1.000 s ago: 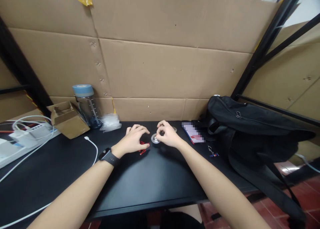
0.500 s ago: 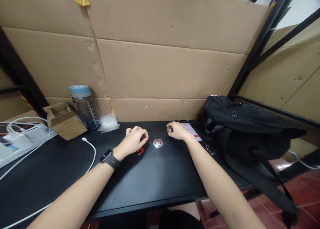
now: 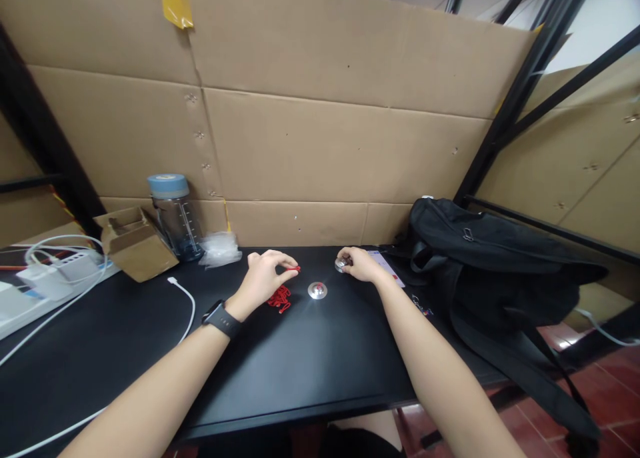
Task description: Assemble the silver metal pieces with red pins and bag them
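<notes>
Between finger and thumb, my left hand (image 3: pixel 266 276) pinches a small piece of red cord (image 3: pixel 295 269) just above the black table. Under and beside that hand lies a small heap of red cords (image 3: pixel 281 299). A round silver metal disc (image 3: pixel 317 291), raised in its middle with a red spot on it, rests on the table between my hands. My right hand (image 3: pixel 359 265) has its fingers closed on a second shiny metal piece (image 3: pixel 342 264) at the table's back. Part of that piece is hidden by the fingers.
A black bag (image 3: pixel 490 258) sits at the right, near a flat sheet or screen (image 3: pixel 393 269) and a small keychain (image 3: pixel 421 305). On the left are a bottle (image 3: pixel 175 218), a cardboard box (image 3: pixel 135 245), clear plastic wrap (image 3: pixel 220 248), a white cable (image 3: pixel 187 298) and a power strip (image 3: pixel 60 278).
My left hand has lifted a red piece off the heap, which shows more now. My right hand has tilted the metal piece and moved slightly. The whole view has shifted a little.
</notes>
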Available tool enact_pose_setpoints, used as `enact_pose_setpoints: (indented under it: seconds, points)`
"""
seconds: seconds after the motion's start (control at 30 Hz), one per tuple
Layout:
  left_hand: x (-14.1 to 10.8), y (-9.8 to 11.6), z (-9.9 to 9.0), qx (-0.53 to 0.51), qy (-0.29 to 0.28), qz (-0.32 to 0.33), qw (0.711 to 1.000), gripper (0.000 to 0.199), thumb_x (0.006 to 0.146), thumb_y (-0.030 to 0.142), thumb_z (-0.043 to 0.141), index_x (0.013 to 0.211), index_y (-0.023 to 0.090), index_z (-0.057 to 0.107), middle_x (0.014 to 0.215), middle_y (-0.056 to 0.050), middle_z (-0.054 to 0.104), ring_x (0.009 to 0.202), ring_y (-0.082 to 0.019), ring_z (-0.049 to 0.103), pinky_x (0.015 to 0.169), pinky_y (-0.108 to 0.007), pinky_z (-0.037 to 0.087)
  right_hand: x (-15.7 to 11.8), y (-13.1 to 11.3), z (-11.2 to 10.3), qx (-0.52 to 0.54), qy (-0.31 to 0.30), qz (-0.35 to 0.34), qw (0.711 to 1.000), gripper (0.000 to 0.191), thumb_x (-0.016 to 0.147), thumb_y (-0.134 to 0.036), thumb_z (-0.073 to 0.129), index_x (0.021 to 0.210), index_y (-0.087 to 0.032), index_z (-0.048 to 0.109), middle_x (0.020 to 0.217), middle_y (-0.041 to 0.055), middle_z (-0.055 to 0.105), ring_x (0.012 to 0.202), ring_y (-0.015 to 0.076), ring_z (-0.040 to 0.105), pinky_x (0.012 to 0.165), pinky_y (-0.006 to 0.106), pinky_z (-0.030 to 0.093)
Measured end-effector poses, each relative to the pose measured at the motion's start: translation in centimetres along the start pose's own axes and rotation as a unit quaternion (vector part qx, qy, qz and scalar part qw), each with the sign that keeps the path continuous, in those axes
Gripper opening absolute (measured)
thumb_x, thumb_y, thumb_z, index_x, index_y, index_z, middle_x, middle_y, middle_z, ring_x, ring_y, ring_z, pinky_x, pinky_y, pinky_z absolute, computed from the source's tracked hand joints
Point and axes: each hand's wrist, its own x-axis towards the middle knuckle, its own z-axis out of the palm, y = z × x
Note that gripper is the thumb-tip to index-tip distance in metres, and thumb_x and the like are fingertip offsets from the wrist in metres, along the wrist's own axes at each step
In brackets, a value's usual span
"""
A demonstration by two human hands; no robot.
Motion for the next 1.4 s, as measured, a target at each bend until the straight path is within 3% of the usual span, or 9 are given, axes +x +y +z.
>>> enact_pose_setpoints:
  seconds: [0.1, 0.2, 0.33, 0.5, 0.83, 0.97, 1.2, 1.4]
  points:
    - [0.1, 0.2, -0.3, -0.005, 0.01, -0.002, 1.0, 0.008, 0.086, 0.036, 0.073, 0.086, 0.029, 0.076, 0.096, 0.001, 0.078, 0.104, -0.023, 0.064, 0.096, -0.043, 0.034, 0.0, -0.9, -0.1, 0.039, 0.039, -0.025, 0.998, 0.03, 0.073, -0.007, 0.068, 0.101, -0.018, 0.068, 0.098, 0.0062, 0.072, 0.086, 0.0173, 0.066, 0.082, 0.029, 0.049]
    - [0.2, 0.3, -0.3, -0.008, 0.034, -0.011, 0.999, 0.007, 0.085, 0.035, 0.073, 0.084, 0.029, 0.077, 0.101, 0.0, 0.076, 0.111, -0.025, 0.06, 0.099, -0.044, 0.036, -0.1, -3.1, 0.4, 0.145, 0.077, -0.071, 0.984, 0.032, 0.076, -0.014, 0.07, 0.107, -0.021, 0.066, 0.107, 0.0056, 0.07, 0.092, 0.0172, 0.065, 0.08, 0.029, 0.051]
    - [0.2, 0.2, 0.0, -0.027, 0.072, -0.008, 0.997, 0.009, 0.087, 0.034, 0.071, 0.085, 0.028, 0.076, 0.111, -0.002, 0.071, 0.114, -0.025, 0.056, 0.102, -0.044, 0.037, -0.8, -7.3, 1.9, 0.327, 0.076, -0.096, 0.937, 0.035, 0.079, -0.027, 0.073, 0.112, -0.024, 0.063, 0.119, 0.0069, 0.067, 0.101, 0.0192, 0.065, 0.075, 0.029, 0.053]
    - [0.1, 0.2, 0.8, -0.068, 0.068, -0.007, 0.995, 0.012, 0.09, 0.034, 0.065, 0.089, 0.027, 0.074, 0.11, -0.003, 0.066, 0.113, -0.024, 0.055, 0.102, -0.042, 0.039, -1.6, -10.4, 3.8, 0.436, 0.07, -0.097, 0.892, 0.039, 0.077, -0.032, 0.078, 0.111, -0.024, 0.061, 0.118, 0.0076, 0.067, 0.105, 0.0206, 0.066, 0.078, 0.03, 0.055]
    - [-0.1, 0.7, 1.5, -0.054, 0.081, -0.017, 0.995, 0.01, 0.091, 0.027, 0.06, 0.089, 0.023, 0.068, 0.11, -0.005, 0.064, 0.112, -0.025, 0.054, 0.097, -0.041, 0.041, -2.0, -11.1, 4.4, 0.472, 0.063, -0.093, 0.874, 0.038, 0.075, -0.033, 0.081, 0.107, -0.022, 0.064, 0.119, 0.0091, 0.069, 0.108, 0.022, 0.068, 0.078, 0.03, 0.056]
    - [-0.4, 1.0, 1.7, -0.007, 0.101, -0.005, 0.995, 0.008, 0.091, 0.025, 0.06, 0.089, 0.023, 0.068, 0.109, -0.005, 0.064, 0.111, -0.025, 0.054, 0.094, -0.042, 0.039, -1.8, -10.7, 5.0, 0.493, 0.06, -0.067, 0.866, 0.036, 0.07, -0.033, 0.085, 0.097, -0.02, 0.064, 0.119, 0.0096, 0.069, 0.104, 0.0229, 0.07, 0.075, 0.029, 0.058]
    - [-0.5, 1.0, 1.4, 0.027, 0.088, 0.036, 0.995, 0.009, 0.092, 0.027, 0.061, 0.089, 0.024, 0.069, 0.109, -0.005, 0.065, 0.11, -0.025, 0.054, 0.09, -0.041, 0.037, -1.7, -10.3, 5.7, 0.532, 0.061, -0.04, 0.844, 0.032, 0.065, -0.035, 0.088, 0.083, -0.017, 0.069, 0.105, 0.0075, 0.073, 0.094, 0.0216, 0.073, 0.093, 0.037, 0.058]
    - [-0.4, 0.9, 1.0, 0.048, 0.099, 0.049, 0.993, 0.01, 0.092, 0.029, 0.063, 0.087, 0.025, 0.071, 0.108, -0.004, 0.066, 0.11, -0.025, 0.053, 0.088, -0.04, 0.035, -1.6, -10.1, 4.8, 0.502, 0.038, -0.054, 0.862, 0.031, 0.08, -0.044, 0.076, 0.091, -0.016, 0.074, 0.111, 0.0111, 0.072, 0.088, 0.0216, 0.073, 0.078, 0.034, 0.061]
